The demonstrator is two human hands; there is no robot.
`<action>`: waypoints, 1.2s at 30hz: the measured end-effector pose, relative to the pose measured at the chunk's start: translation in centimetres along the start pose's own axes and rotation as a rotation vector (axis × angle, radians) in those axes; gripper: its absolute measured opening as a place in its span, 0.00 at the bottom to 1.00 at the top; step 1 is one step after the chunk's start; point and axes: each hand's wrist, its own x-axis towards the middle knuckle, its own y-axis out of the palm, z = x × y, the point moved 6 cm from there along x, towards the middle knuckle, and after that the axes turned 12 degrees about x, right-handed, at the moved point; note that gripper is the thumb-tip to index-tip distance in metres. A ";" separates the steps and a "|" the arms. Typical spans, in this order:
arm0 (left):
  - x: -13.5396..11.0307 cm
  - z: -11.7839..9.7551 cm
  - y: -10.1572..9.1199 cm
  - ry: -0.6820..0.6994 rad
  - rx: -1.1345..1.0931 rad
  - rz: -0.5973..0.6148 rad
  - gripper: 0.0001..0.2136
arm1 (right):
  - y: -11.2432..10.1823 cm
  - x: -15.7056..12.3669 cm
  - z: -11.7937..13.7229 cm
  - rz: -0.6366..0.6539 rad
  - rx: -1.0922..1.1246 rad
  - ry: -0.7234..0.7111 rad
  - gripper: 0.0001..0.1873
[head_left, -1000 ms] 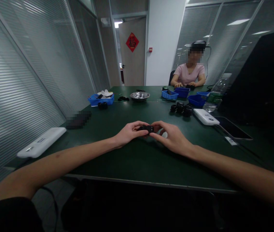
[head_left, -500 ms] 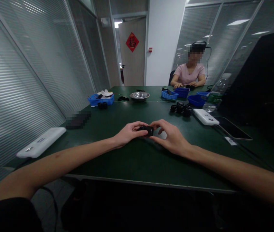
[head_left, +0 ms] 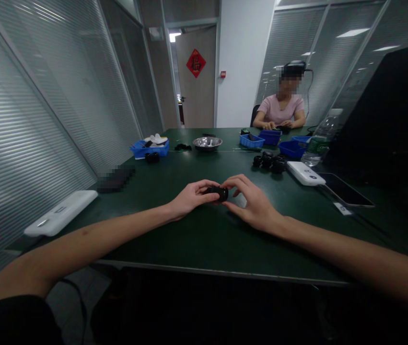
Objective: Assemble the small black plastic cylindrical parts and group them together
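A small black cylindrical part (head_left: 220,193), which looks like a lens barrel, lies on its side between my hands, just over the green table (head_left: 204,244). My left hand (head_left: 192,199) is closed around its left end, thumb along the near side. With curved fingers and thumb, my right hand (head_left: 250,199) pinches the right end from above and below. The grip hides much of the part. Further off to the right, several similar black round parts (head_left: 269,162) stand in a cluster.
A metal bowl (head_left: 207,143) and a filled blue tray (head_left: 149,149) stand further back. On the right are blue bins (head_left: 293,149), a water bottle (head_left: 320,139), a white power bank (head_left: 305,173) and a phone (head_left: 347,189). A white device (head_left: 62,213) lies left. A person (head_left: 279,110) sits opposite.
The black part has turned slightly in my fingers, and my right fingers have shifted a little over its end. Both hands stay in nearly the same place.
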 end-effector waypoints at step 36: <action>-0.2 -0.4 -0.2 0.025 0.066 -0.025 0.22 | 0.1 0.0 -0.2 -0.011 -0.013 0.097 0.20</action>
